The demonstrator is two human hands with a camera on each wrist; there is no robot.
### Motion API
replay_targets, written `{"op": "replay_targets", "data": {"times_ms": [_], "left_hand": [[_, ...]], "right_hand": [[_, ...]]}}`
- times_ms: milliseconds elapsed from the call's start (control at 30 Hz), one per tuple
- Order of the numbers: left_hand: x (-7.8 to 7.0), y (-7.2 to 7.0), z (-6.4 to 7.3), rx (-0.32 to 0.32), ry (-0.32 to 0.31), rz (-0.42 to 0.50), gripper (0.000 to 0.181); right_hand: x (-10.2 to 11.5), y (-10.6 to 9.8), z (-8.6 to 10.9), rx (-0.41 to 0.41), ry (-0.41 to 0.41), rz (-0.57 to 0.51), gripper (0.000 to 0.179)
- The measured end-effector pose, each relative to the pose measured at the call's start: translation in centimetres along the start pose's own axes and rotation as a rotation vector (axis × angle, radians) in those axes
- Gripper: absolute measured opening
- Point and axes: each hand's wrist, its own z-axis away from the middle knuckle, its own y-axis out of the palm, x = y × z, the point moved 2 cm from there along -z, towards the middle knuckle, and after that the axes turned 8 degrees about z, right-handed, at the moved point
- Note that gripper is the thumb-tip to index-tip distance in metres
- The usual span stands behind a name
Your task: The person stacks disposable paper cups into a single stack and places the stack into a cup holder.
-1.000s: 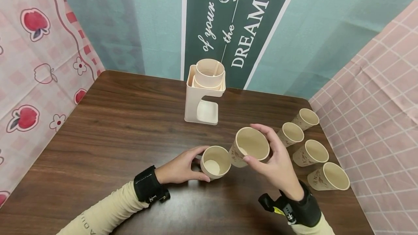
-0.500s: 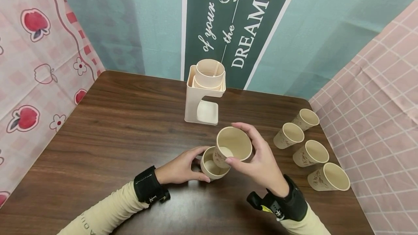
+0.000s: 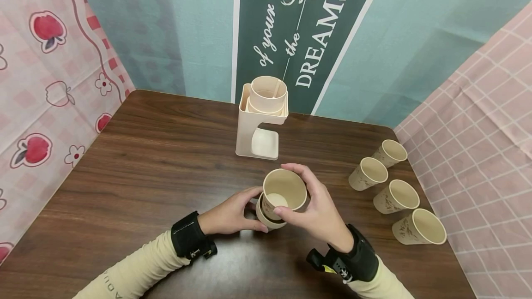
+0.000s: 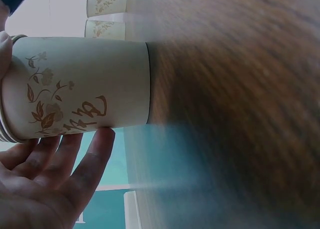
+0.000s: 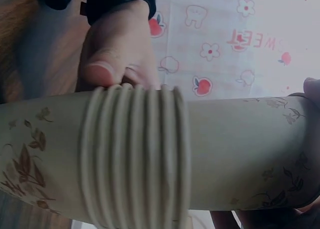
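My left hand (image 3: 228, 213) grips a stack of nested beige paper cups (image 3: 268, 222) low at the tabletop, thumb and fingers on either side. In the right wrist view, several rims (image 5: 135, 154) are packed close together on this stack. My right hand (image 3: 320, 209) holds another paper cup (image 3: 291, 188) by its rim end, thumb in front and fingers behind. Its lower part sits inside the top of the stack, tilted a little towards me. In the left wrist view, brown flowers and lettering mark the side of the stack's outer cup (image 4: 80, 89).
Several single paper cups (image 3: 396, 196) stand upright along the right side of the dark wooden table (image 3: 166, 151). A cream cup holder (image 3: 247, 133) with cups in its top stands at the back middle. Patterned cloths hang behind and at both sides.
My right hand has moved left with its cup, over the stack and down into its mouth. The left hand has stayed in place on the stack.
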Motion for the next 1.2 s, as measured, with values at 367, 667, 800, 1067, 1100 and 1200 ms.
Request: {"op": "replay_targets", "data": {"times_ms": [367, 667, 800, 1067, 1100, 1200], "left_hand": [[-0.1, 0.0, 0.1, -0.006, -0.015, -0.005, 0.084], [-0.2, 0.0, 0.0, -0.002, -0.011, 0.014, 0.083], [-0.2, 0.1, 0.0, -0.002, -0.006, 0.021, 0.083], [-0.1, 0.0, 0.0, 0.000, -0.004, 0.020, 0.082], [-0.1, 0.0, 0.0, 0.000, -0.005, 0.020, 0.082], [-0.1, 0.0, 0.1, 0.000, -0.007, 0.018, 0.082]], "right_hand": [[-1.3, 0.8, 0.8, -0.033, 0.001, -0.001, 0.076], [-2.1, 1.6, 1.5, -0.019, 0.003, -0.020, 0.075], [-2.4, 1.8, 1.6, -0.007, 0.014, 0.001, 0.075], [-2.7, 2.2, 1.9, -0.007, 0.025, 0.015, 0.076], [-2.7, 2.3, 1.9, -0.007, 0.025, 0.016, 0.075], [-2.8, 2.4, 2.0, -0.004, 0.032, 0.021, 0.076]]}}
